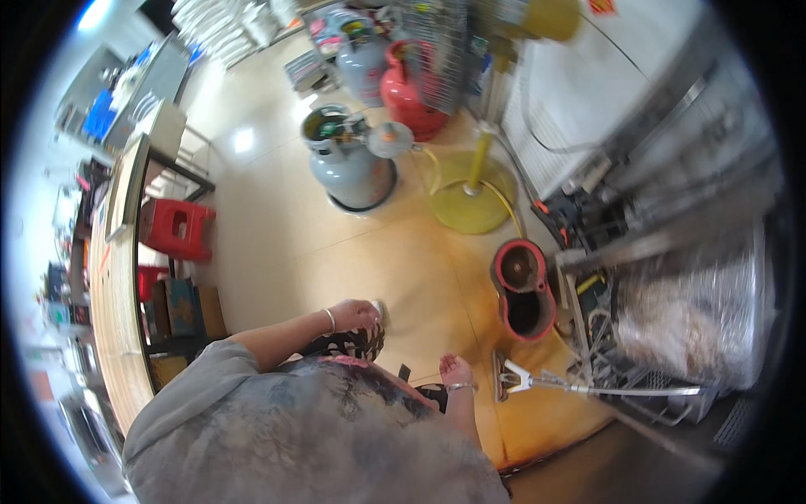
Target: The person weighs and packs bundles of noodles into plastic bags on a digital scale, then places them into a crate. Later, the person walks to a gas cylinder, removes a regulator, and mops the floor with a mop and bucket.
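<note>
My left hand [359,314], with a light bangle at the wrist, hangs in front of my body, its fingers loosely curled. Nothing shows in it. To the right and lower, my right hand [456,370] also has curled fingers and nothing visible in them. Nearest to it is a long thin rod [604,390] with a white forked end, apart from the hand. Beyond that, a red-rimmed burner stove [550,309] with two round openings stands on the floor.
Ahead stand a grey gas cylinder [357,175], a red gas cylinder [411,97] and a yellow-green round base with a post [473,193]. A yellow hose [506,206] crosses the floor. On the left are a wooden table [117,311] and a red stool [178,229]; plastic-wrapped goods [697,311] sit right.
</note>
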